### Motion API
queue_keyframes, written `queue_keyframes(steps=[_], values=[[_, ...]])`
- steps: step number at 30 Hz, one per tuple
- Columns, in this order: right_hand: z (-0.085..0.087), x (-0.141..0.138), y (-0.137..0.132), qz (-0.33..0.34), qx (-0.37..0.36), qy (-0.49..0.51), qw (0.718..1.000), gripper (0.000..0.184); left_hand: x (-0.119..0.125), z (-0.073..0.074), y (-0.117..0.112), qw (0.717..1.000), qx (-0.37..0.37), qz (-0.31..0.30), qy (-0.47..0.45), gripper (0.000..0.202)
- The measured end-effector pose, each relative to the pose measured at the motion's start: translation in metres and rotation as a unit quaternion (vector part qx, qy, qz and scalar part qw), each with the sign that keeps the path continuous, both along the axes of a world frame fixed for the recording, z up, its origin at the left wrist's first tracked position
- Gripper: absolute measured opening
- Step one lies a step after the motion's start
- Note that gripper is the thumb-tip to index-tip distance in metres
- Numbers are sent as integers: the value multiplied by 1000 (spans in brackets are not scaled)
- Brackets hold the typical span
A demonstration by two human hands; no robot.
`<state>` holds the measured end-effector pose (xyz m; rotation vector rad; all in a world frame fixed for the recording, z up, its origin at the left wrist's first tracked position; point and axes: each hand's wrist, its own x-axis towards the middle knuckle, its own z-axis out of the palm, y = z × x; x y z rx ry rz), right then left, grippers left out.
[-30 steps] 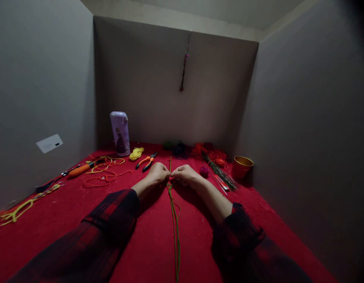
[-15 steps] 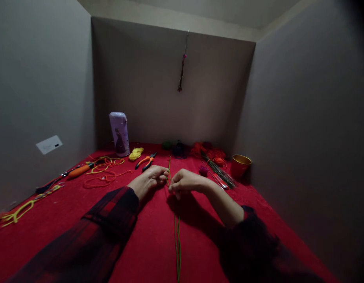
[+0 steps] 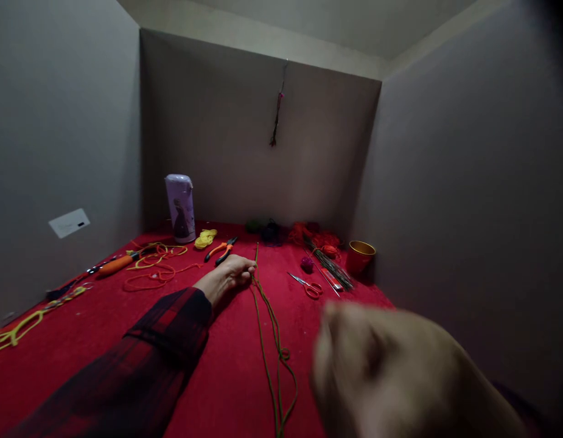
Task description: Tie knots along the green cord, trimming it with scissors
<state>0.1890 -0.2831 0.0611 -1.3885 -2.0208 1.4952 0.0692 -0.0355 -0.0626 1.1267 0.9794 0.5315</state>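
My left hand (image 3: 235,269) is closed in a pinch on a green cord (image 3: 268,307), beside the pliers. A thin upright tip (image 3: 257,250) sticks out beyond its fingertips. From the pinch, several strands of the cord run towards me across the red cloth, with a small loop partway down. Large and smeared by motion, my right hand (image 3: 377,365) is close to the camera at the lower right. Its fingers look curled closed, and whatever may be in them is hidden. Scissors (image 3: 308,286) with red handles lie on the cloth between the two hands.
Orange-handled pliers (image 3: 221,249), yellow yarn (image 3: 205,238) and a purple case (image 3: 179,208) stand or lie at the back left. Farther left are tangled orange cord (image 3: 156,277) and braided cords. A red cup (image 3: 360,258), thin sticks (image 3: 333,269) and red yarn (image 3: 304,232) sit at the right.
My right hand has left the cord beside my left hand and swung towards the camera, lower right. The scissors now show. My left hand keeps its pinch, and the strands lie more loosely.
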Motion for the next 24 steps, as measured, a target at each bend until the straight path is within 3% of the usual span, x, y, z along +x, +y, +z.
queue_keyframes(steps=[1, 3, 6, 9, 13, 24], values=[[-6, 7, 24, -85, 36, 30, 995, 28, 0, 0, 0, 1000, 5, -1, 1, 28], [-27, 17, 77, -246, 117, 142, 952, 33, -1, -1, 0, 1000, 15, 2, 1, 27], [-63, 17, 145, -352, 53, 228, 906, 21, -1, -1, 0, 999, 35, 7, 16, 27], [-88, 3, 177, -352, -32, 257, 900, 23, -1, -3, -2, 998, 56, 8, 33, 28], [-104, -8, 187, -319, -64, 221, 919, 29, -2, -6, -4, 992, 116, 6, 39, 26], [-125, 6, 196, -363, 26, 111, 925, 29, -5, -10, 3, 974, 195, -38, 106, 20]])
